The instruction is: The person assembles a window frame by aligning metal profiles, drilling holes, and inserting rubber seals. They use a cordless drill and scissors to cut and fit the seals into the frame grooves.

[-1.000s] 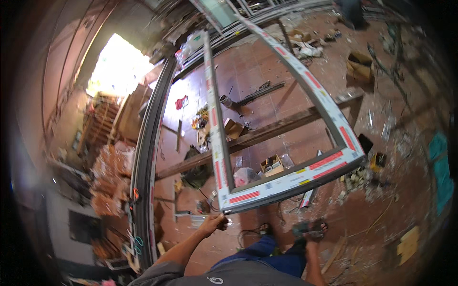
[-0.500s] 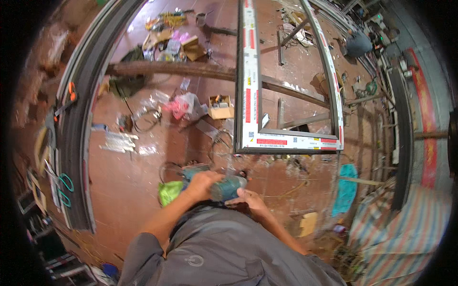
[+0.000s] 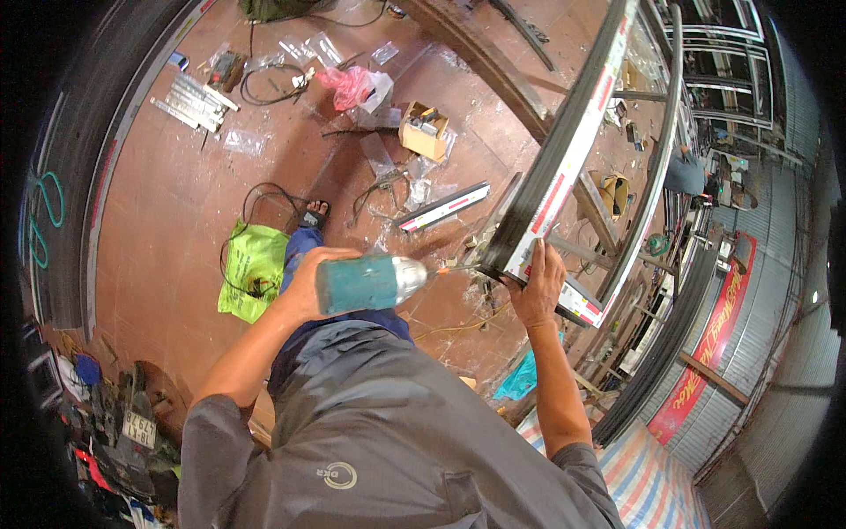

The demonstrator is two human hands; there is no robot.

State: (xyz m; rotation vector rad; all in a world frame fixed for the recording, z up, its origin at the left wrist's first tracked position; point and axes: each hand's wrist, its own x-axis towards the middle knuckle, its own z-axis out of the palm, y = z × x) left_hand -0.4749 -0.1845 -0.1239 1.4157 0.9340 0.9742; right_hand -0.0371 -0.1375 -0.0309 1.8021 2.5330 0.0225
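Head view: left hand (image 3: pixel 310 280) gripped a teal drill (image 3: pixel 359 285); right hand (image 3: pixel 539 289) clasped a dark, white-taped frame (image 3: pixel 564 172).
Drill pointed right, long axis near-level; frame's slanted toward upper right.

Tiled floor (image 3: pixel 167 291) softly lit beyond the left hand (image 3: pixel 319 280), a diffuse shadow cast across it, dark profiles (image 3: pixel 75 203) bowed by fisheye distortion farther left, corrugated wall (image 3: pixel 775 370) dimmed beyond the right hand (image 3: pixel 539 289), outer rim swallowed by black.
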